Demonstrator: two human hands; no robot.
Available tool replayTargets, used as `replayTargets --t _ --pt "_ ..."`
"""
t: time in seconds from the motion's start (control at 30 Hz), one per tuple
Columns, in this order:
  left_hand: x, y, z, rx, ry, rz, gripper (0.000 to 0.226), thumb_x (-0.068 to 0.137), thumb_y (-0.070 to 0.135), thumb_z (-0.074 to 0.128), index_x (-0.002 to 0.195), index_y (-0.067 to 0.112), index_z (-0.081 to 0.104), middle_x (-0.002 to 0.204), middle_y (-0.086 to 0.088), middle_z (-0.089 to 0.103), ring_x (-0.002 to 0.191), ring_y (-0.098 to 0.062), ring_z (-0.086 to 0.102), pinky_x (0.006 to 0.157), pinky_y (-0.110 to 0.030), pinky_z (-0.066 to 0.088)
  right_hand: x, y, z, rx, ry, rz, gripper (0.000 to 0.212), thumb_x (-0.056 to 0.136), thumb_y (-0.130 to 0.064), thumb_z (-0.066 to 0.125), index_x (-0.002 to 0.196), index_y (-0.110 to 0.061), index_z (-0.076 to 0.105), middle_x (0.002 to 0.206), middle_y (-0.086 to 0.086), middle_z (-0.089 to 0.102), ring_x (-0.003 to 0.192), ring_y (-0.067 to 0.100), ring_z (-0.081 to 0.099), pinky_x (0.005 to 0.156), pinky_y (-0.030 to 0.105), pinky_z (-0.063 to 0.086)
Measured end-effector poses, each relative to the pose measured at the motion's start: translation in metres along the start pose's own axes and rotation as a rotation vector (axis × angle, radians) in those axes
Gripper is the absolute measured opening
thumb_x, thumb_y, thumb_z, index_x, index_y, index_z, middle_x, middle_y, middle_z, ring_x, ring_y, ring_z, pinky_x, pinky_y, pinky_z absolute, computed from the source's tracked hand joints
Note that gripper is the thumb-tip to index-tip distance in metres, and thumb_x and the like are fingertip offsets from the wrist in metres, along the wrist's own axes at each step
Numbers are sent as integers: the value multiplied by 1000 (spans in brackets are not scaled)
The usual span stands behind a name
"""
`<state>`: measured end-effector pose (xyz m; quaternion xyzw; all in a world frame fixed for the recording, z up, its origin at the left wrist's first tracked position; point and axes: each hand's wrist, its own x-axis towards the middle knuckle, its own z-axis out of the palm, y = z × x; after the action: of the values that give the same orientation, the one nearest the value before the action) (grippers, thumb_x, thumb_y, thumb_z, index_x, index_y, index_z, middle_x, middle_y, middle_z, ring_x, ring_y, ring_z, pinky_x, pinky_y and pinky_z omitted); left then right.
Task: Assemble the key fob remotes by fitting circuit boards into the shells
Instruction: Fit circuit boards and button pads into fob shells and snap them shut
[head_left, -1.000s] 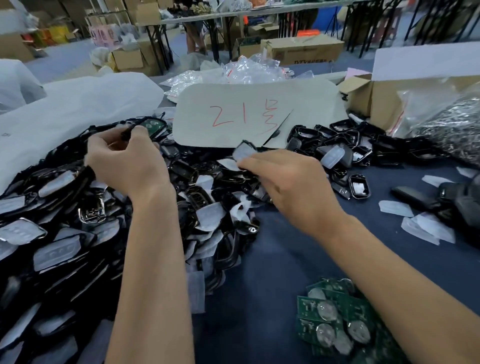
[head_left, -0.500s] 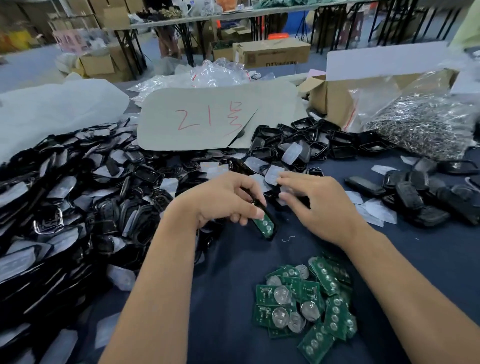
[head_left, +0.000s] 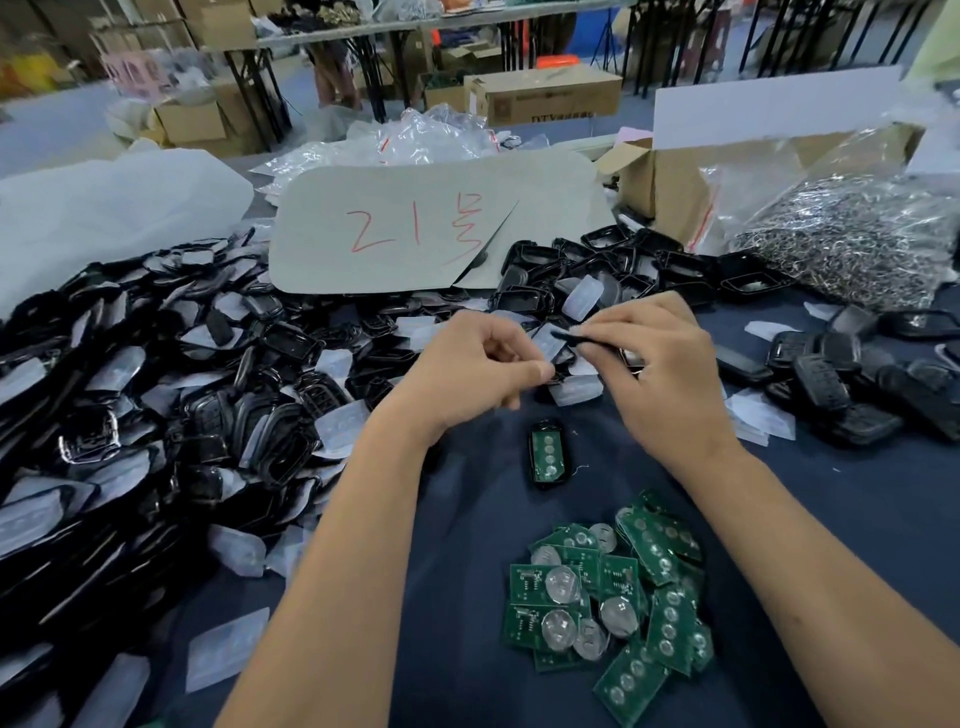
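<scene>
Lying below both hands (head_left: 561, 364): loaded shell (head_left: 546, 455)

Shell pile (head_left: 130, 415) cut off at left + bottom edges. Black part (head_left: 582, 339) in right hand (head_left: 654, 374) mostly hidden by fingers, can't ID it. Left hand (head_left: 467, 369) curled, contents not visible. Bg shelves blurred. Ring bag (head_left: 857, 234) clipped at right edge.
</scene>
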<state>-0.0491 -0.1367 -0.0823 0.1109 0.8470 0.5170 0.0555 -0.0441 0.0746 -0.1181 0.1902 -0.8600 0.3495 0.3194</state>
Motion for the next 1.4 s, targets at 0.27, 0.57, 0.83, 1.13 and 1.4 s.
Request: replayTargets --t 0.27,0.57,0.83,1.13,1.4 --pt "4 6 18 -356 194 73 6 93 8 76 97 4 75 79 -13 72 64 -16 68 57 -21 53 1 -19 5 492 -63 268 19 97 -13 72 99 -32 77 85 -11 75 81 2 68 74 18 50" --pt "1 11 19 -423 -2 -147 14 94 11 74 81 10 70 74 -8 70 62 -15 68 54 -20 54 2 -11 3 738 45 449 13 93 -9 76 103 -14 68 71 -7 66 70 10 59 70 27 49" --pt "-1 12 17 -360 36 -13 14 92 5 75 84 15 79 71 -7 73 62 -14 67 62 -22 58 2 -15 2 891 33 532 20 89 -10 80 102 -12 65 79 12 74 74 25 67 75 41 57" --pt "2 14 31 -520 138 -68 7 95 0 69 91 6 70 83 -16 72 73 -22 73 72 -31 64 3 -18 3 1218 105 741 22 78 -6 75 99 -8 71 89 8 80 82 20 77 75 31 63" --pt "1 8 27 -372 160 39 18 94 -3 69 94 14 74 81 -7 70 81 -16 71 82 -35 63 2 -19 2 1019 58 586 24 85 5 77 91 -19 76 84 2 79 80 15 75 76 27 60"
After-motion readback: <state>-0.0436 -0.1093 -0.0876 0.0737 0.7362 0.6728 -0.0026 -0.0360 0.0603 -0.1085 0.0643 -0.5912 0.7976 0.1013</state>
